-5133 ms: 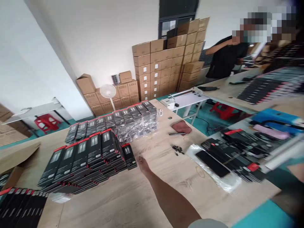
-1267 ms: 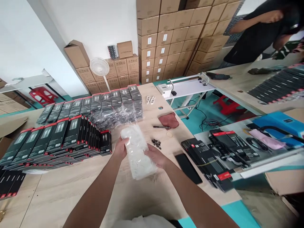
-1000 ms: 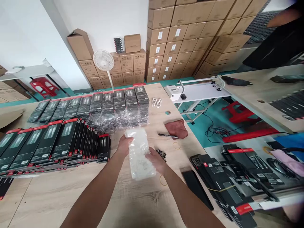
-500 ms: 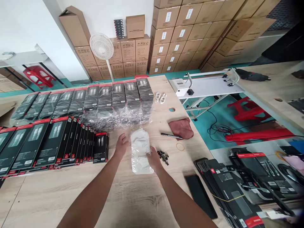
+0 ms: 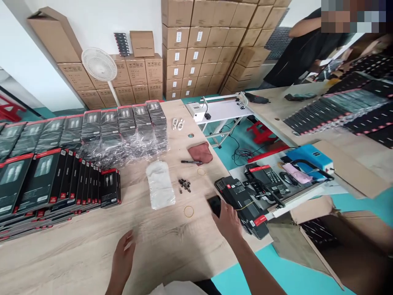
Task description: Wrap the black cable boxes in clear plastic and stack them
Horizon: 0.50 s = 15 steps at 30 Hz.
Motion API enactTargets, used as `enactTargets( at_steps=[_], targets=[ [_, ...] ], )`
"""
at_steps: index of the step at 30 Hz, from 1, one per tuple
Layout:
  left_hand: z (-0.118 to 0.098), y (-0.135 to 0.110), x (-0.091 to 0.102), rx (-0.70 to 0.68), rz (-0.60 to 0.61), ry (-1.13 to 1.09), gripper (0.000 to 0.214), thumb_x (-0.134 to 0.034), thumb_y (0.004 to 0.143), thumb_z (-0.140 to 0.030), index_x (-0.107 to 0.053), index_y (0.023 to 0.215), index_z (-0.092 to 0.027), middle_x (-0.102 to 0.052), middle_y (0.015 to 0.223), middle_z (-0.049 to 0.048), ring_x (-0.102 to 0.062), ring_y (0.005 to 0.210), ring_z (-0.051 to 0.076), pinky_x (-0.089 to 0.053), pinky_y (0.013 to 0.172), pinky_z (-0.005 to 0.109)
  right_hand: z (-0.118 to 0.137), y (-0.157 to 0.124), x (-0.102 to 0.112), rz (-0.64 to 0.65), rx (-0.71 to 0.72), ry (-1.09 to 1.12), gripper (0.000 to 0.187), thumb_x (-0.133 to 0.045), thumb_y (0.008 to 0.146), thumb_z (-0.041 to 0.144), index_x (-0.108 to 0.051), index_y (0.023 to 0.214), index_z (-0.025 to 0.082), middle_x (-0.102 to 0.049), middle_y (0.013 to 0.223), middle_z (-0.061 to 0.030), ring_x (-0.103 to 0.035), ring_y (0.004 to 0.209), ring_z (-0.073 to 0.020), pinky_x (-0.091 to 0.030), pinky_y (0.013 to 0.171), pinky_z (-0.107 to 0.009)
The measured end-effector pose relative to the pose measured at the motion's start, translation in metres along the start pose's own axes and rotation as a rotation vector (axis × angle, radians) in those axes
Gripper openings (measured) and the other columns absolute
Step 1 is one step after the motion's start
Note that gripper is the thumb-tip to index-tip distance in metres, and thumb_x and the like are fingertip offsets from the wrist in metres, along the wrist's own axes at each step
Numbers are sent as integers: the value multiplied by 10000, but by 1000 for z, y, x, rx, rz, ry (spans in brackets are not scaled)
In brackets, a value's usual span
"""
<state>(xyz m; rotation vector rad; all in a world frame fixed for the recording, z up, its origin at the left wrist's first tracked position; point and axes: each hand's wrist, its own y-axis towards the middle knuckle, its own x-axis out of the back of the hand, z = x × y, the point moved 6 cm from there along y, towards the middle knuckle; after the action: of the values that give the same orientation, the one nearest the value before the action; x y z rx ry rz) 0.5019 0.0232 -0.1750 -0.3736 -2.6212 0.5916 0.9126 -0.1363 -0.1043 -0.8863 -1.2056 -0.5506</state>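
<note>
My right hand (image 5: 227, 220) lies over a black phone (image 5: 214, 204) near the table's right side, its fingers closed around it; most of the phone is hidden beneath the hand. Over bare wood at the front, my left hand (image 5: 123, 250) is empty, its fingers loosely bent and apart. A stack of clear plastic bags (image 5: 160, 185) lies flat between the hands, farther back. Small black parts (image 5: 184, 185) are heaped to its right, and a rubber band (image 5: 188, 211) lies in front of them.
Black cable boxes (image 5: 46, 176) stand along the left, with film-wrapped stacks (image 5: 123, 127) behind. Flat black packaging (image 5: 242, 205) lies right of the phone. A brown cloth (image 5: 200, 153) and a marker (image 5: 190, 162) are farther back. A person (image 5: 299, 49) stands at the far right.
Both hands have left the plastic bags. My right hand has moved right and closed on the phone; my left has drawn back toward me. The view has swung right.
</note>
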Motion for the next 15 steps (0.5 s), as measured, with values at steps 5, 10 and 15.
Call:
enactTargets(
  at_steps=[5, 10, 15],
  targets=[
    [-75, 45, -53, -149, 6, 229, 439, -474, 811, -416, -518, 1187, -194, -532, 1277, 125, -584, 1067, 219, -485, 857, 322, -48, -24, -35, -32, -73, -57, 694, -492, 792, 415, -298, 1397, 137, -434, 1332, -185, -426, 1199, -367, -369, 935, -475],
    [-112, 90, -94, -101, -124, 380, 685, -575, 760, -423, -354, 1347, -146, -397, 1365, 204, -394, 1255, 335, -315, 1008, 481, -47, -19, -38, -87, -22, -21, 697, -487, 784, 421, -308, 1397, 141, -463, 1302, -187, -436, 1206, -361, -367, 951, -461],
    [-106, 94, -106, -139, -100, 481, 602, -566, 765, -370, -415, 1324, -207, -426, 1352, 154, -355, 1270, 340, -261, 1021, 497, -50, -5, -26, 26, -67, 114, 796, -567, 685, 390, -317, 1410, 176, -557, 1140, -150, -536, 1103, -346, -413, 891, -434]
  ],
)
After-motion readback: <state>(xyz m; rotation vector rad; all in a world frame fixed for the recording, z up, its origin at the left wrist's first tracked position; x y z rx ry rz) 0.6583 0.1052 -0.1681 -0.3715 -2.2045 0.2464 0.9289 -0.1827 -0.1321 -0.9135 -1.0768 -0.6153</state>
